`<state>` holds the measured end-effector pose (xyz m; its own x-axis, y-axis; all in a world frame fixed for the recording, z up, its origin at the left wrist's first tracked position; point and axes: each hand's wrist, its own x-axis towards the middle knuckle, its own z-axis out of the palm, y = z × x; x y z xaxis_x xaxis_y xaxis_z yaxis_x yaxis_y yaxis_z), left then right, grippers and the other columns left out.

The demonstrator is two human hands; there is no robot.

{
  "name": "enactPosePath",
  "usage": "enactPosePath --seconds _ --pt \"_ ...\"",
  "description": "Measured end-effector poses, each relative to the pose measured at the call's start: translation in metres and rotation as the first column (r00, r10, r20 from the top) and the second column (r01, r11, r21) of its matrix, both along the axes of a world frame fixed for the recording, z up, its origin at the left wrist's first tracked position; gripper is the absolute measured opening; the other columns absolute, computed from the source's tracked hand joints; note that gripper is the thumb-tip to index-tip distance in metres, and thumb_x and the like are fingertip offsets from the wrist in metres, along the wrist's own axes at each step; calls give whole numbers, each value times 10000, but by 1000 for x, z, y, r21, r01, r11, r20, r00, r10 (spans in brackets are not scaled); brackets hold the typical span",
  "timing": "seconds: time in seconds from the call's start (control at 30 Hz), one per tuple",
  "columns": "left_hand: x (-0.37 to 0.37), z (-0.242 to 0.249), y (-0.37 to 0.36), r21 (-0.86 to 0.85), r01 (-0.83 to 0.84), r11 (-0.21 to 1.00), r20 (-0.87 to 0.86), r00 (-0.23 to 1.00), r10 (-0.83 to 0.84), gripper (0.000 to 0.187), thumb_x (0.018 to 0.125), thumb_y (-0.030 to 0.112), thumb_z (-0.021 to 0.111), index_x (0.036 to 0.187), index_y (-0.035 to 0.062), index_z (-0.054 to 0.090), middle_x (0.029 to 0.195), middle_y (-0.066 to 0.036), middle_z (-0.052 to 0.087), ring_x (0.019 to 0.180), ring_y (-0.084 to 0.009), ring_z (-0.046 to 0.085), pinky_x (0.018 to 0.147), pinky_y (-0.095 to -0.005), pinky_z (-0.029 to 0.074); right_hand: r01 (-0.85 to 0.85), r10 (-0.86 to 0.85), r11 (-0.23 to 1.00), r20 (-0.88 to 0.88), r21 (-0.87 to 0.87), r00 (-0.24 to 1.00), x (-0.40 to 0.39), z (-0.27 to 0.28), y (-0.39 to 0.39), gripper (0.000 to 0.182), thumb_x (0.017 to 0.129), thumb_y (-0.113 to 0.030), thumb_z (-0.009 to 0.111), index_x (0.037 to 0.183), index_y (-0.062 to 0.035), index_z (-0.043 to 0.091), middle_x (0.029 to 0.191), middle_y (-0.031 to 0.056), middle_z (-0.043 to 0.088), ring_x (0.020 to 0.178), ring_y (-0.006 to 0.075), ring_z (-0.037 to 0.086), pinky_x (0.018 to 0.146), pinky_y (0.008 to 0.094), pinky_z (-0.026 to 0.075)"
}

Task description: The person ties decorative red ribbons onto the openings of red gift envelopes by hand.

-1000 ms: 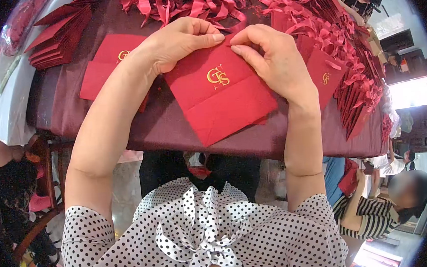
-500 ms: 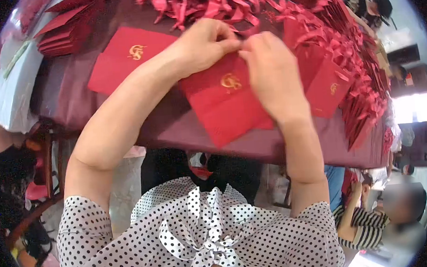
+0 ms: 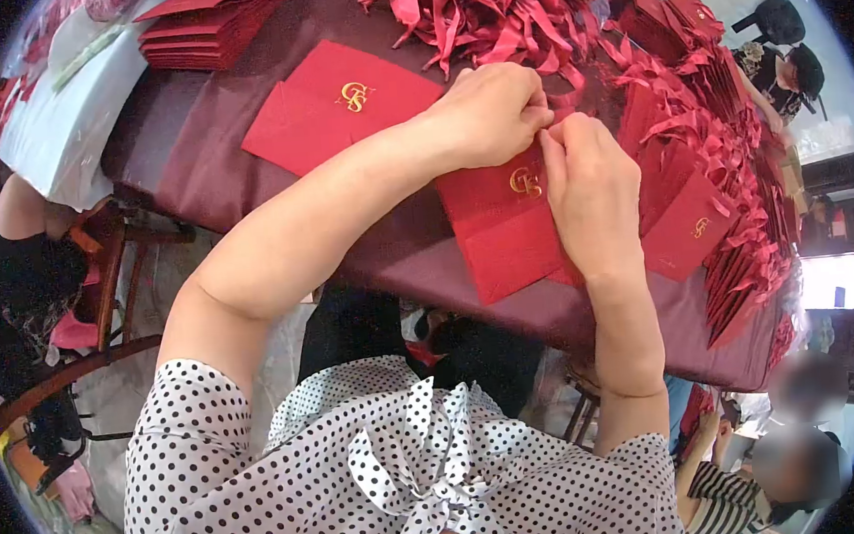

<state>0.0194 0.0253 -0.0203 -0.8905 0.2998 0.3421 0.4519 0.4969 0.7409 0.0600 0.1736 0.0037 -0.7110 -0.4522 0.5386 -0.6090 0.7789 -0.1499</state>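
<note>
A flat red paper bag (image 3: pixel 494 232) with a gold monogram lies in front of me, its top edge under my hands. My left hand (image 3: pixel 497 116) is closed in a pinch above that edge. Facing it, my right hand (image 3: pixel 593 189) is pinched too, with its fingertips almost meeting the left ones. Whatever is between the fingertips is too small and hidden to make out. Red ribbon (image 3: pixel 566 98) shows just beyond them. To the left lies another flat red bag (image 3: pixel 334 104) with the same gold mark.
A heap of red ribbons (image 3: pixel 477 12) covers the far middle of the dark red tablecloth (image 3: pixel 396 254). Ribboned red bags (image 3: pixel 738 273) line the right side. Stacked red bags (image 3: pixel 213 28) and a white box (image 3: pixel 61 135) stand far left. A person in stripes (image 3: pixel 721 500) is at lower right.
The camera view has shifted, so the table and bags appear farther right. My hands stay close together at the bag's top edge, both still pinched.
</note>
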Motion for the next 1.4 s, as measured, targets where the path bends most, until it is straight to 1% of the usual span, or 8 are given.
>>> enactPosePath --seconds 0.07,0.2,0.33,0.4,0.7,0.9,1.23,1.4 --pt "1 -4 0 -32 -18 999 -51 999 16 172 825 138 588 826 -31 623 755 -198 626 725 -285 640 632 -365 471 38 -35 998 -64 53 997 1 -1 0 103 811 -59 630 772 0 555 740 168 592 675 345 591 585 375 459" --pt "-5 -1 -2 119 95 988 90 990 -106 164 829 128 608 816 -34 623 701 -117 636 662 -136 581 605 -309 455 -11 83 971 296 -238 952 -9 9 15 119 823 -100 621 795 -14 544 744 158 594 698 319 603 597 413 459" --pt "-9 -6 -3 168 79 983 114 989 -99 176 833 137 615 802 -36 622 684 -83 625 656 -105 547 592 -298 448 -86 99 986 91 -142 991 -13 3 15 140 809 -94 640 778 -7 535 736 152 596 688 333 593 592 407 458" --pt "-11 -3 -7 215 44 976 181 980 -84 207 812 186 616 797 -17 652 707 -180 634 700 -237 636 639 -367 470 -139 148 979 56 -147 987 -12 4 13 150 808 -94 642 776 -6 525 745 150 589 698 333 591 594 404 460" --pt "-10 -1 -8 49 94 994 176 979 -102 212 814 183 594 837 -16 665 782 -226 634 795 -312 648 690 -397 481 -121 120 989 -14 -88 993 -8 -5 9 165 810 -100 643 792 -11 505 750 137 570 692 320 584 608 398 470" --pt "-9 -6 -4 4 40 999 -25 999 -40 193 851 167 597 841 -24 619 727 -176 625 695 -223 624 645 -355 469 -114 113 983 -19 -141 993 -18 -8 11 152 797 -80 652 781 -5 520 738 132 578 689 310 588 606 390 474" --pt "-18 -2 -13 225 224 948 148 954 -260 106 875 83 557 884 -11 604 792 -3 599 778 -84 526 703 -247 440 -152 137 984 -151 -98 979 -27 -8 18 139 818 -119 616 779 -34 513 726 133 521 683 323 560 609 414 455" --pt "-8 15 -18 315 219 923 313 894 -319 138 827 58 598 944 -15 594 866 2 586 812 -60 518 730 -198 416 -128 205 945 240 -299 949 -25 6 30 72 795 -74 626 818 -8 611 844 147 616 770 320 604 658 385 480"
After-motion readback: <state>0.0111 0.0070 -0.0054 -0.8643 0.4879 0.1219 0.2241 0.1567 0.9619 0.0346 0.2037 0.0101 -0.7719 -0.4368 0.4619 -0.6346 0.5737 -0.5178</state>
